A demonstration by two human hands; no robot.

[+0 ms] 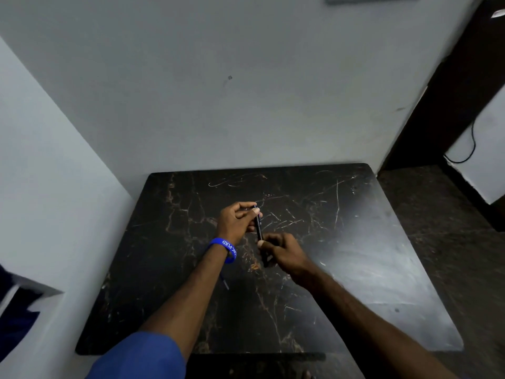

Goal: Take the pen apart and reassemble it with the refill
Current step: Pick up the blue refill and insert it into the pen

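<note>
**Two hands hold one dark pen over the desk**

The left hand (237, 220) is curled around the far end of the pen (258, 228). Its thumb and fingers pinch that end, with the thumb tip pressed on the side of the pen. The right hand (281, 251) is closed around the near end of the pen, with the thumb on top. So both hands grip the same pen, one at each end.

The pen is thin and dark. It runs from about 12 o'clock down to 6 o'clock, and its near tip pokes out under the right hand. It is held near the middle of the desk (355, 269). It looks like one piece, but it is too small to tell if a joint has opened. No loose parts can be made out on the desk.

A blue band (224, 248) with white letters sits on the left wrist, at about 7 o'clock from the left hand. A thin blue cord hangs down from it. Lower, at 7 o'clock, a blue sleeve (142, 356) covers the left upper arm. The right arm is bare and comes in from 5 o'clock.

The desk is black with brown and white veins. A pale wall (218, 91) stands behind it at 12 o'clock.
</note>
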